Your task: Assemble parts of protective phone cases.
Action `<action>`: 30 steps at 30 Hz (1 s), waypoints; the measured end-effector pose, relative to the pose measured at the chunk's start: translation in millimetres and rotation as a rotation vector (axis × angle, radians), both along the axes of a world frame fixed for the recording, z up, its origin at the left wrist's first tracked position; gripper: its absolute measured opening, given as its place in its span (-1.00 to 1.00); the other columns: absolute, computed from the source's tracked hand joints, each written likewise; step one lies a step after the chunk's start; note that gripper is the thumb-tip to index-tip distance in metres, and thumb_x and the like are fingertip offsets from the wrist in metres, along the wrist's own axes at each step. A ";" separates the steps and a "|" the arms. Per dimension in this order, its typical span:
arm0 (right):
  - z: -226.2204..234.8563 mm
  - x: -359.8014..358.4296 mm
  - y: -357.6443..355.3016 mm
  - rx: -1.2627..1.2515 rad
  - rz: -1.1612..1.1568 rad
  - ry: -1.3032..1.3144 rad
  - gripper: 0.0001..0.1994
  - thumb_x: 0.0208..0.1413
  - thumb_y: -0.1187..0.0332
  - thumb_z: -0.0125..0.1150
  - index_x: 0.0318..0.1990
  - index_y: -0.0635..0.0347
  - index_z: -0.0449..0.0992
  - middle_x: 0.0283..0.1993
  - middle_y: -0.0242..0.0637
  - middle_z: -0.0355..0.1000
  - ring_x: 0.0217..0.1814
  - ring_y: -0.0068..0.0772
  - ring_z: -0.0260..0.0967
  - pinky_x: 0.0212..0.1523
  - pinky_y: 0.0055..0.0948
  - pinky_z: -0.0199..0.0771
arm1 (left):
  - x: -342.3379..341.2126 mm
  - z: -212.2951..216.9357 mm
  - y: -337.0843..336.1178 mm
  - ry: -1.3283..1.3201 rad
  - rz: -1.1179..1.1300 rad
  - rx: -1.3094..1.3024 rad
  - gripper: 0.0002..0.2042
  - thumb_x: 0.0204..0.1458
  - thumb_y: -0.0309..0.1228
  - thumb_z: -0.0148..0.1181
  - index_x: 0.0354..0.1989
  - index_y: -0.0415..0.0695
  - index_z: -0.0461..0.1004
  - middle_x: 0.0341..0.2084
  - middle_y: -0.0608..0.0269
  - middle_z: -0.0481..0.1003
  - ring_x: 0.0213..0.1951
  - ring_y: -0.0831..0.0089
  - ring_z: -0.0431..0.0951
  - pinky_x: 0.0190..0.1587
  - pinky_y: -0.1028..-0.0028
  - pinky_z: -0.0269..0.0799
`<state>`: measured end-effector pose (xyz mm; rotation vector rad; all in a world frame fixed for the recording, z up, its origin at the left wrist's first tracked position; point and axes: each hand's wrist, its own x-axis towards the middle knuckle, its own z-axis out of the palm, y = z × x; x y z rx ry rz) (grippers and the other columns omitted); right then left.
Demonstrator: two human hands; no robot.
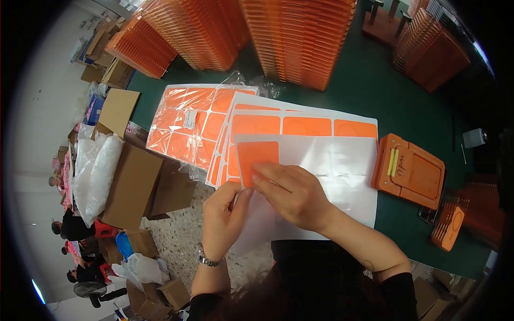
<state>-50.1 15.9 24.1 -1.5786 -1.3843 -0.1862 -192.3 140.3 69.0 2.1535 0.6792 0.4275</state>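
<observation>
A white backing sheet (332, 160) lies over other sheets of orange square stickers, with one orange sticker (258, 155) on its upper left corner. My left hand (224, 211) is closed, thumb and forefinger pinching the sheet's left edge just below that sticker. Across from it, my right hand (294, 195) has its fingers bent and drawn together at the sticker's lower part, close to the left fingertips. Those fingers hide the sticker's lower corner. Beneath, the stack of sticker sheets (256, 124) shows more orange squares.
A plastic-wrapped pack of orange stickers (182, 120) lies left of the stack. Tall stacks of orange plastic parts (300, 40) rise at the back of the green table (353, 93). An orange case (411, 170) sits at right. Cardboard boxes (131, 187) stand left; people sit farther off.
</observation>
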 end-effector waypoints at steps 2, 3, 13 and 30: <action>-2.0 -0.8 -0.6 0.022 0.005 0.002 -0.67 -0.04 0.57 0.36 -0.04 0.33 0.60 0.06 -0.12 0.55 -0.09 -0.15 0.58 -0.15 -0.31 0.62 | 1.3 4.8 -3.6 0.004 -0.030 0.055 -0.94 0.15 -0.54 0.27 -0.31 -0.25 0.53 -0.57 0.16 0.39 -0.57 0.42 0.31 -0.47 0.44 0.25; -2.5 -0.4 -0.8 0.046 0.010 0.002 -0.67 -0.05 0.58 0.36 -0.05 0.35 0.59 0.05 -0.10 0.55 -0.13 -0.15 0.59 -0.18 -0.32 0.63 | 2.7 7.4 -4.9 0.008 -0.059 0.115 -0.95 0.15 -0.56 0.26 -0.31 -0.26 0.52 -0.54 0.12 0.41 -0.54 0.33 0.36 -0.44 0.40 0.29; -12.8 -3.3 2.8 0.164 -0.024 0.072 -0.71 -0.04 0.58 0.36 -0.11 0.37 0.58 -0.06 -0.10 0.59 -0.16 -0.15 0.61 -0.19 -0.32 0.67 | 16.8 20.8 -9.8 0.019 -0.127 0.247 -0.90 0.16 -0.59 0.24 -0.37 -0.33 0.46 -0.58 0.20 0.37 -0.55 0.51 0.28 -0.45 0.47 0.23; -1.5 11.2 -10.4 0.153 0.045 0.104 -0.72 0.02 0.56 0.37 -0.08 0.39 0.59 -0.03 -0.04 0.60 -0.08 -0.11 0.63 -0.13 -0.32 0.68 | 23.9 21.4 -17.9 0.079 -0.152 0.267 -0.96 0.16 -0.60 0.21 -0.29 -0.33 0.51 -0.55 0.16 0.39 -0.53 0.49 0.33 -0.42 0.48 0.30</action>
